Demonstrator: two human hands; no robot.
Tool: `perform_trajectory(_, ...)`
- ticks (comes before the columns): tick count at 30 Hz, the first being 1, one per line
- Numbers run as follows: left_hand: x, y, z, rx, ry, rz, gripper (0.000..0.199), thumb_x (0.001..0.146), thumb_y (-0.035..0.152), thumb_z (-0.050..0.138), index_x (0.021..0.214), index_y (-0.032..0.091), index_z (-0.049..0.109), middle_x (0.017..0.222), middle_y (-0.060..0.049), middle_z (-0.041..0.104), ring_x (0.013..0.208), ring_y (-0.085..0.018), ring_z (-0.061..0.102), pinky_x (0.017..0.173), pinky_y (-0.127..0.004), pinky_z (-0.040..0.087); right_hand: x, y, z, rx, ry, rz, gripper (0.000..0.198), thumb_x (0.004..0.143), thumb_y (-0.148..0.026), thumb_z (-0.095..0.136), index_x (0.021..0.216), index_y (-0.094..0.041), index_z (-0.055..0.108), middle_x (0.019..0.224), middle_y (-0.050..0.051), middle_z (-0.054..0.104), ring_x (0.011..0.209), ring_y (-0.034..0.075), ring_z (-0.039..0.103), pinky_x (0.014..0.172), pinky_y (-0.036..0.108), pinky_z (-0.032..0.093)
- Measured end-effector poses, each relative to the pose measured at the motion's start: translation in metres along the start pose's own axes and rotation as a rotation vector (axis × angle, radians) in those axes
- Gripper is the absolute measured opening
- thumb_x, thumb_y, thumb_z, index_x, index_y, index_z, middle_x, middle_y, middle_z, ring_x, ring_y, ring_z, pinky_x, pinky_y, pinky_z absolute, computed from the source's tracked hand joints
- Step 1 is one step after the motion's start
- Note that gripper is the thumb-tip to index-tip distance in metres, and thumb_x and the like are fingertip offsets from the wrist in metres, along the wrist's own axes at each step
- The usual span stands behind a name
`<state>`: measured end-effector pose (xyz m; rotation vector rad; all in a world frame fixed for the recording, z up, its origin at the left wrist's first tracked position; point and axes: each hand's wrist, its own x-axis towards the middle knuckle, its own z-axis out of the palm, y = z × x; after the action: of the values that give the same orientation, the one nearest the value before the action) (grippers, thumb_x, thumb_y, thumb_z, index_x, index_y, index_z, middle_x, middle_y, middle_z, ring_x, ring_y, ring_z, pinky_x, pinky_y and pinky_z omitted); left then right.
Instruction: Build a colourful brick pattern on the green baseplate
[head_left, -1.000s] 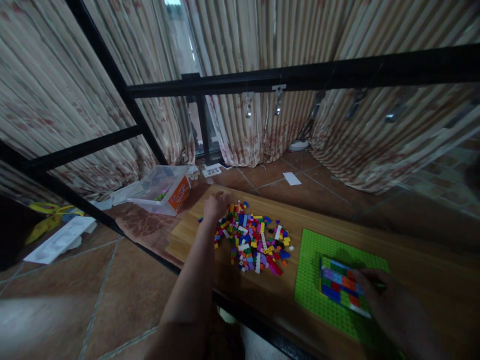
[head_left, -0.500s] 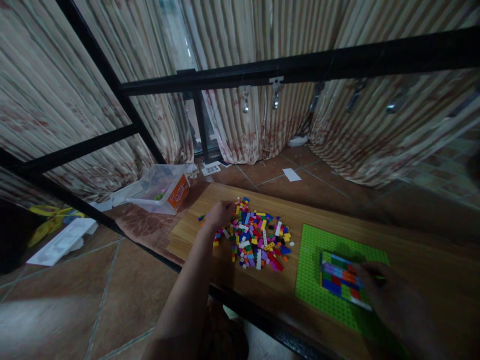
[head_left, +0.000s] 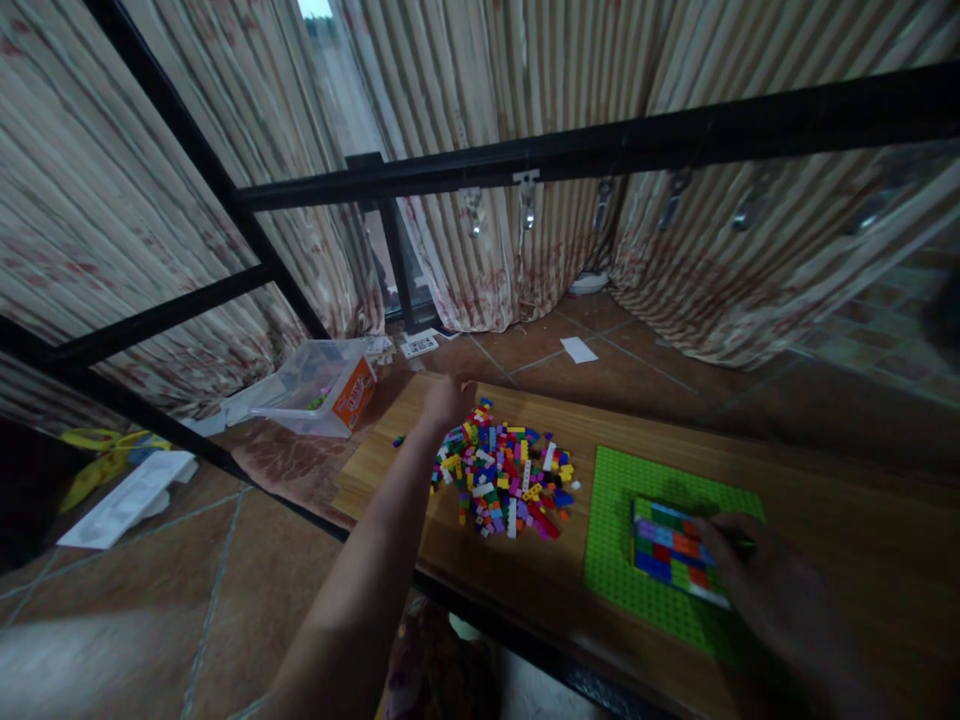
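Observation:
My left hand reaches over the far left edge of a pile of loose toy bricks in many colours. Its fingers look curled together, and what they hold, if anything, is hidden. To the right, my right hand grips the near right side of a flat brick panel, thumb on top. Blue, red, orange, lilac and green bricks cover the panel. Beneath it lies a green studded baseplate; whether the panel touches it I cannot tell.
The wooden board carries the pile and the baseplate. At its left stands a clear plastic box with an orange label. A black metal rail with hanging clips crosses behind, before striped curtains. White paper lies on the floor tiles.
My left hand has moved slightly away from me, to the pile's far edge. My right hand stays on the brick panel. The camera view has shifted a little.

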<state>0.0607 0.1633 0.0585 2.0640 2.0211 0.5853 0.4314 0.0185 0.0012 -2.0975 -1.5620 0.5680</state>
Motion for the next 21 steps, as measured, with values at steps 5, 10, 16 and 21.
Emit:
perform_trajectory(5, 0.027, 0.013, 0.023, 0.100, -0.183, 0.097, 0.022, 0.089, 0.020, 0.049, 0.089, 0.014, 0.070, 0.093, -0.011, 0.070, 0.093, -0.020, 0.064, 0.088, -0.029, 0.046, -0.002, -0.002, -0.001, -0.007, -0.003, -0.002, 0.042, 0.078, -0.061, 0.046, 0.083, -0.024, 0.064, 0.073, 0.006, 0.069, 0.064, 0.025, 0.064, 0.060, 0.036, 0.046)
perform_trajectory(10, 0.024, 0.016, 0.032, 0.188, -0.275, 0.109, 0.024, 0.092, 0.033, 0.054, 0.100, 0.012, 0.063, 0.101, -0.008, 0.065, 0.092, -0.018, 0.062, 0.086, -0.040, 0.051, -0.004, -0.003, 0.000, -0.001, -0.003, -0.021, 0.043, 0.079, -0.061, 0.043, 0.082, -0.023, 0.063, 0.076, 0.005, 0.068, 0.067, 0.025, 0.064, 0.062, 0.036, 0.046)
perform_trajectory(16, 0.009, 0.017, 0.020, 0.173, -0.341, 0.203, 0.021, 0.090, 0.025, 0.052, 0.081, 0.011, 0.065, 0.081, -0.007, 0.065, 0.077, -0.015, 0.061, 0.078, -0.031, 0.049, -0.002, -0.003, 0.002, -0.014, 0.022, -0.064, 0.041, 0.080, -0.058, 0.043, 0.082, -0.023, 0.063, 0.078, 0.006, 0.068, 0.069, 0.025, 0.064, 0.064, 0.036, 0.046)
perform_trajectory(21, -0.005, 0.020, 0.007, 0.079, -0.347, 0.279, 0.026, 0.083, 0.022, 0.049, 0.062, 0.015, 0.061, 0.060, -0.003, 0.059, 0.058, -0.012, 0.052, 0.061, -0.024, 0.041, -0.002, -0.002, 0.003, -0.015, 0.058, -0.106, 0.041, 0.081, -0.056, 0.042, 0.083, -0.021, 0.063, 0.082, 0.008, 0.069, 0.071, 0.025, 0.064, 0.066, 0.036, 0.046)
